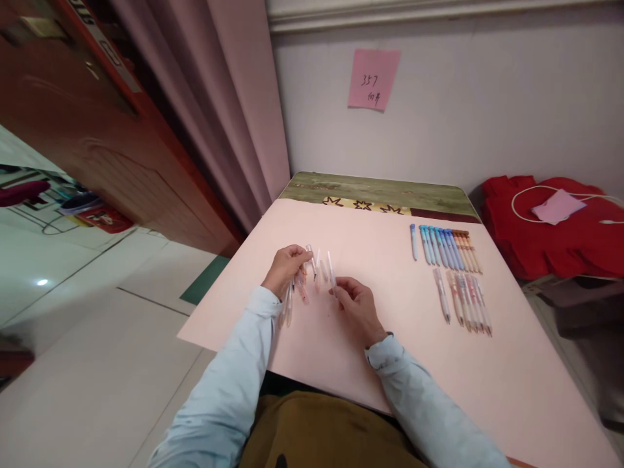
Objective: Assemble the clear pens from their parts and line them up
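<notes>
My left hand (287, 268) pinches a slim clear pen piece (312, 261) with a dark lower end, above the pink tabletop sheet. Between thumb and fingers of my right hand (358, 305) a thin translucent pen tube (332, 268) stands nearly upright. Beneath and beside my left hand lie several clear pen parts (288, 307), some with reddish marks. Further loose clear pieces (324, 270) rest between the two hands; their exact kind is too blurred to tell.
Rows of blue pens (439, 247), brown-and-cream pens (468, 252) and clear patterned pens (470, 304) lie at the right on the pink sheet (390, 390). Beyond the table's right edge sits a red cloth (511, 227) with a white cable. A pink curtain (234, 97) hangs back left.
</notes>
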The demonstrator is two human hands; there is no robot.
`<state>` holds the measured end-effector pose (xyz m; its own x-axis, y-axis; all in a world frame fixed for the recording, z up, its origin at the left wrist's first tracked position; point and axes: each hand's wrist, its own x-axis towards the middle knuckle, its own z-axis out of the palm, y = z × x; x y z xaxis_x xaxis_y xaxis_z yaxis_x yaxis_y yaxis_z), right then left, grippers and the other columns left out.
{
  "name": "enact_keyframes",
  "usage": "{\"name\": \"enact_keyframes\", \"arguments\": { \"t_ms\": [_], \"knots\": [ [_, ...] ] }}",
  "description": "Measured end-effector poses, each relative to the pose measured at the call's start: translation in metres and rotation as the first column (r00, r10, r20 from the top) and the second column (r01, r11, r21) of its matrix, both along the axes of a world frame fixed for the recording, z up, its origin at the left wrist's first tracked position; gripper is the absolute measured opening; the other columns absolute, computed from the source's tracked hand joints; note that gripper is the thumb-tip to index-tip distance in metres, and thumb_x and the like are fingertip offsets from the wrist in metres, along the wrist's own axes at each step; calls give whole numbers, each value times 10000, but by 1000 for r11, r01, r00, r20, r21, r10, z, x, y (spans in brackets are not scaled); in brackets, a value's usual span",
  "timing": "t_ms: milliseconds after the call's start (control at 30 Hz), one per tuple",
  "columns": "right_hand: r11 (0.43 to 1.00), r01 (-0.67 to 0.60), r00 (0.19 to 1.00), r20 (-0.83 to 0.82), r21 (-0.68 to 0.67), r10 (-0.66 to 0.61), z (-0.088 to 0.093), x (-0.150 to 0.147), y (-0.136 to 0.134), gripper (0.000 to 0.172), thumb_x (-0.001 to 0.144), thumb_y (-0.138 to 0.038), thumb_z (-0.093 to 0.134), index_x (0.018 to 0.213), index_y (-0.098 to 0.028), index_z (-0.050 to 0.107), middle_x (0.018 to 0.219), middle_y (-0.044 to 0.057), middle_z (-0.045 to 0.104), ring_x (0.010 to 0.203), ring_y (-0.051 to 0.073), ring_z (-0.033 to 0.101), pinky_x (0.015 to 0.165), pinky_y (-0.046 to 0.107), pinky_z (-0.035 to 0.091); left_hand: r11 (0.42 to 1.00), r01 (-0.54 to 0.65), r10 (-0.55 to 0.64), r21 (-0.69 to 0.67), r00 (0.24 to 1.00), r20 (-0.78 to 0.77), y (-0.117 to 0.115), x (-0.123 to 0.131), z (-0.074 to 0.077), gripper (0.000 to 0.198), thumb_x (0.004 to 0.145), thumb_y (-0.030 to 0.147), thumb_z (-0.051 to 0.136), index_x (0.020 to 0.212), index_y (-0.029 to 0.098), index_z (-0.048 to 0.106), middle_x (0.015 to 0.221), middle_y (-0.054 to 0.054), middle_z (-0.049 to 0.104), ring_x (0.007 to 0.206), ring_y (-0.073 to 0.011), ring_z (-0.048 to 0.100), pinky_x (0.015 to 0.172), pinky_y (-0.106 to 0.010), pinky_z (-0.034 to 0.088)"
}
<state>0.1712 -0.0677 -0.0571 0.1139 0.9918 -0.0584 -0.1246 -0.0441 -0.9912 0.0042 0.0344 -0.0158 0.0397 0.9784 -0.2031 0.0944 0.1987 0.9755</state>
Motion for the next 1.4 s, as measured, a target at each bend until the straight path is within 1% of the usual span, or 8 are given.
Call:
{"name": "enact_keyframes", "arguments": {
  "t_ms": [133, 267, 733, 967, 1100, 1200, 1300, 1400],
  "knots": [
    [994, -84, 991, 106, 67, 77, -4, -2, -4, 220, 799, -332, 626, 936, -190, 723, 763, 24, 688, 548, 121, 506, 489, 238, 385, 997, -40, 59, -72, 955, 292, -15, -1, 8, 296, 708, 338, 798, 771, 152, 577, 771, -89, 722, 571, -125, 652, 520, -215, 506],
    [984, -134, 979, 172, 117, 113, -6, -3, -6, 186, 801, -298, 619, 925, -203, 721, 760, 20, 697, 617, 149, 576, 553, 255, 425, 989, -121, 144, -82, 906, 398, -18, -1, 9, 262, 757, 292, 775, 822, 128, 583, 838, -141, 743, 622, -137, 688, 567, -226, 553],
    [987, -131, 978, 176, 91, 113, -6, -3, -5, 186, 795, -283, 614, 920, -202, 725, 772, 23, 700, 651, 168, 599, 593, 276, 440, 986, -156, 166, -60, 891, 422, -18, 0, 12, 244, 775, 280, 764, 837, 118, 591, 856, -153, 749, 677, -165, 716, 571, -229, 561],
    [988, -129, 981, 160, 88, 114, -4, -3, -4, 191, 800, -295, 616, 925, -200, 725, 755, 14, 687, 618, 152, 568, 564, 262, 416, 992, -123, 126, -32, 919, 373, -24, 3, 12, 277, 765, 311, 768, 838, 133, 568, 859, -143, 751, 632, -143, 699, 576, -228, 550],
    [995, -79, 993, 91, 55, 73, -2, -3, -4, 215, 800, -346, 640, 923, -189, 721, 748, 14, 671, 597, 140, 535, 528, 251, 387, 993, -112, 95, 26, 924, 370, -33, 9, 8, 320, 741, 324, 785, 873, 151, 550, 874, -117, 752, 688, -168, 710, 599, -252, 549],
    [999, -10, 1000, -5, 50, 10, -2, -3, -3, 251, 792, -376, 675, 950, -183, 709, 808, 29, 686, 679, 155, 576, 597, 262, 440, 993, -107, 78, 47, 908, 412, -40, 15, 3, 377, 721, 308, 804, 978, 151, 577, 923, -103, 751, 743, -172, 709, 655, -274, 555],
    [994, 67, 995, -78, 84, -61, -3, -3, -2, 279, 765, -381, 725, 962, -187, 685, 860, 36, 681, 741, 162, 595, 681, 287, 477, 997, -73, 52, 26, 878, 475, -45, 21, 1, 382, 712, 299, 814, 1000, 132, 628, 977, -103, 743, 771, -151, 691, 710, -273, 551],
    [979, 174, 981, -101, 105, -163, -3, -4, 0, 291, 717, -387, 775, 902, -197, 654, 840, 26, 658, 750, 163, 591, 692, 295, 488, 999, -43, 47, -21, 850, 524, -48, 26, 2, 323, 707, 281, 817, 937, 126, 650, 956, -93, 735, 790, -149, 681, 737, -277, 553]
  ]
}}
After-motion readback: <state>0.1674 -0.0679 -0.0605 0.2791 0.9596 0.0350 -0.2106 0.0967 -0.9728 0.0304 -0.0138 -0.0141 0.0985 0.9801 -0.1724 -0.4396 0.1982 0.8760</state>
